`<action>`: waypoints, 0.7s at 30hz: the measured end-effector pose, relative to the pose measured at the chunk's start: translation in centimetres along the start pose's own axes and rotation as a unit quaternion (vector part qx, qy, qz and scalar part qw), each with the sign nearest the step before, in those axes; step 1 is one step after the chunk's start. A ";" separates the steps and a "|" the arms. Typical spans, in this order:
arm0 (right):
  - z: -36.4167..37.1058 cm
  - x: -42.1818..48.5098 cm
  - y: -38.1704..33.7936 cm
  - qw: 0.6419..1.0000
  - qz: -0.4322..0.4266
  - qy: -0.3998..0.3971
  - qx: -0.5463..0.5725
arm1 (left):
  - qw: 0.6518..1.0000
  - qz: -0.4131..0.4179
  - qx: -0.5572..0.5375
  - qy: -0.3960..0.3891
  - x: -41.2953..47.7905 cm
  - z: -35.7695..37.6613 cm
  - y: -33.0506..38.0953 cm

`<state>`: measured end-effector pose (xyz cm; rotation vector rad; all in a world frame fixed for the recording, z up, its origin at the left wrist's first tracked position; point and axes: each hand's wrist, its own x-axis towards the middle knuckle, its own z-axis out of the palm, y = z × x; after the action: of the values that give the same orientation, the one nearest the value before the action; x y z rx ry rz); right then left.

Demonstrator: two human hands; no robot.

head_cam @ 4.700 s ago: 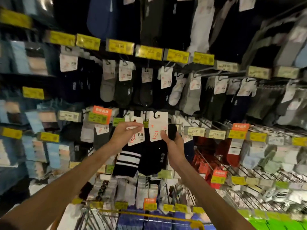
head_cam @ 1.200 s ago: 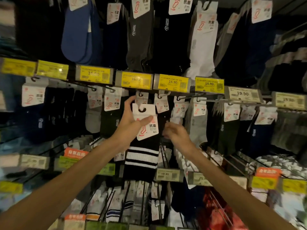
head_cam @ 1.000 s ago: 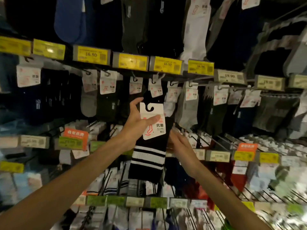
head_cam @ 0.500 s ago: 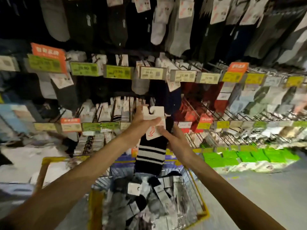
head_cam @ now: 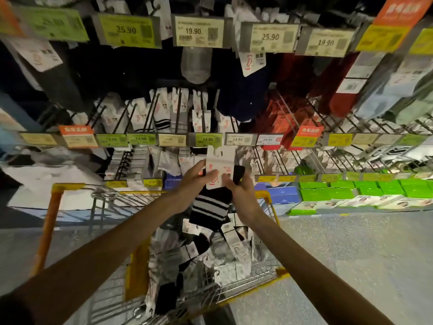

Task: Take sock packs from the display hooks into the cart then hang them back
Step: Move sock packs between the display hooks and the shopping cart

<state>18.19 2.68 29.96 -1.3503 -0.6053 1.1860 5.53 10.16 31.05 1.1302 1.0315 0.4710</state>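
Observation:
A black sock pack with white stripes point(head_cam: 210, 207) and a white hook card hangs above the cart. My left hand point(head_cam: 195, 181) grips the card from the left. From the right, my right hand point(head_cam: 239, 191) holds the pack, and a second black pack point(head_cam: 238, 173) shows behind its fingers. Below them stands a wire cart with yellow trim point(head_cam: 50, 221) holding several loose sock packs point(head_cam: 210, 252). Display hooks with hanging sock packs point(head_cam: 164, 111) run across the shelf wall behind.
Price tags point(head_cam: 199, 31) line the hook rails in rows. Red packs point(head_cam: 285, 116) hang to the right, and green boxes point(head_cam: 351, 191) sit on the lowest shelf. Grey floor point(head_cam: 351, 254) spreads to the right of the cart.
Both hands brought the striped pack down from the upper hooks to just above the cart. The view dropped, so the cart and floor now show.

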 end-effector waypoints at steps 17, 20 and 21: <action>-2.1 10.8 4.5 0.994 0.040 -0.011 -0.100 | 0.996 -0.011 0.022 0.088 7.8 0.5 -6.2; -1.2 13.2 4.0 0.990 0.022 -0.056 -0.127 | 0.992 -0.006 0.017 0.122 8.1 -0.8 -6.3; -0.8 13.8 3.5 0.990 0.021 -0.071 -0.124 | 0.992 -0.011 -0.001 0.129 8.1 -1.0 -6.1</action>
<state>22.69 13.98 22.55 -1.5004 -0.8520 1.2813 7.55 14.42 22.06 1.0738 1.2667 0.6114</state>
